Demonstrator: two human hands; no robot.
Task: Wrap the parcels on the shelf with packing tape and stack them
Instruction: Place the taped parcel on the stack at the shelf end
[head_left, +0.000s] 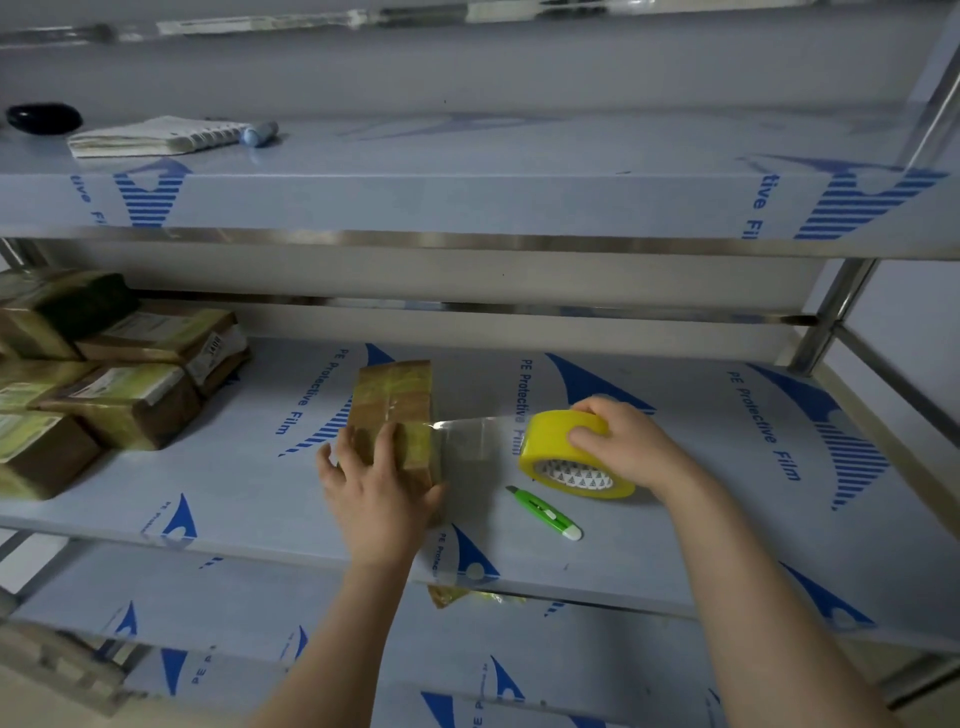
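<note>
One parcel (395, 395) under spread left hand (376, 493); right hand (623, 447) grips tape (550, 441); "PE Protective Film" (759, 415).

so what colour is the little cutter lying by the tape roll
Green with a white tip, the cutter shows clearly in the head view, near the tape roll.

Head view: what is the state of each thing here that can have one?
parcel: flat on shelf, partly taped, pressed by left hand.
tape roll: tilted, gripped by right hand.
tape strip: pulled out, stretched from parcel to tape roll.
knife: lying free on shelf.
other parcels: taped, stacked at left.
</note>
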